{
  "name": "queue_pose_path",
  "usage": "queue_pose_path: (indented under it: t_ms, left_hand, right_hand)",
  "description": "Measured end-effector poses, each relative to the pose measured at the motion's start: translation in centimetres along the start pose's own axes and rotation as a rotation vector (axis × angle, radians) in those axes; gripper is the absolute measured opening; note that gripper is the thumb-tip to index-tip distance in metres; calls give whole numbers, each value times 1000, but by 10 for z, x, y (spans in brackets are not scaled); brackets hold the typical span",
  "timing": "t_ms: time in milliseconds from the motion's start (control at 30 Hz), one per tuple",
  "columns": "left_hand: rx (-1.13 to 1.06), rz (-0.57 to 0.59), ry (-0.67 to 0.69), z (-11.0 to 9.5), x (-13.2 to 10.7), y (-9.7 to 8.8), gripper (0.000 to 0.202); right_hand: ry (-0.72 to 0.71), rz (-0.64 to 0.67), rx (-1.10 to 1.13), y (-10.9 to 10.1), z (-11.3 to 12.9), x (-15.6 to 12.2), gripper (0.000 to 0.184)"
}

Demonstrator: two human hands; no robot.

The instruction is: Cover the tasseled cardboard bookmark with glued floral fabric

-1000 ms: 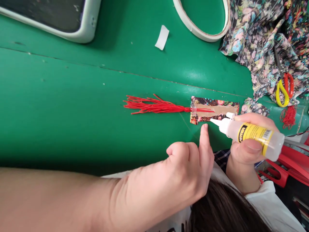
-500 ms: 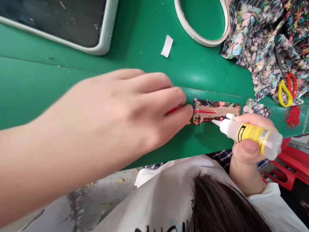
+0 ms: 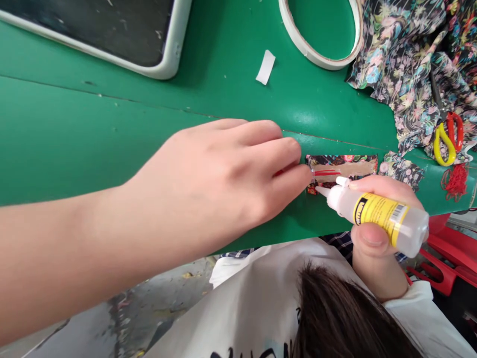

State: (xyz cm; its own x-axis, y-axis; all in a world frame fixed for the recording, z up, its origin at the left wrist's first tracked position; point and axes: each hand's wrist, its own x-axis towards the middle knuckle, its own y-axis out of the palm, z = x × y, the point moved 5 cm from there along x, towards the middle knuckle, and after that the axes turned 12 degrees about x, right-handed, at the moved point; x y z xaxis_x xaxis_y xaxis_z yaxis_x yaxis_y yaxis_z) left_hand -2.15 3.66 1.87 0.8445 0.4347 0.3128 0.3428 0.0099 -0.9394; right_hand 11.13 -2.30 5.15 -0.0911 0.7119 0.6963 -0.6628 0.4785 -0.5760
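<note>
My left hand is closed at the left end of a small floral fabric-covered strip. Red thread lies along the bare tan middle of the strip, and a bit of red shows between my curled fingers. In my right hand is a glue bottle, clear with a yellow label, tilted with its white nozzle pointing left. The nozzle tip is at the strip's lower left corner, close to my left fingertips; whether it touches cannot be made out.
A phone or tablet in a pale case lies upper left on the green table. Near the top are a tape roll and a white paper scrap. Floral fabric, scissors, a fabric piece and tangled red thread lie right.
The glue bottle has moved left, its nozzle passing from the strip's middle lower edge to the left corner. My left hand keeps its hold; the whole view has shifted slightly.
</note>
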Motion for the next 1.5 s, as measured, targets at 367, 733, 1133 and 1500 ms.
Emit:
queue_pose_path:
  t_ms: [367, 733, 1133, 1500]
  left_hand:
    - [-69, -73, 14, -3, 2, -4, 31]
    - [-47, -56, -30, -7, 3, -2, 26]
    - [22, -42, -7, -1, 0, 1, 34]
    - [21, -17, -22, -2, -2, 2, 36]
  right_hand:
    - [40, 28, 7, 1, 0, 1, 36]
    - [84, 14, -46, -8, -6, -8, 41]
    - [119, -85, -80, -17, -19, -15, 38]
    - [191, 216, -54, 1, 1, 4, 32]
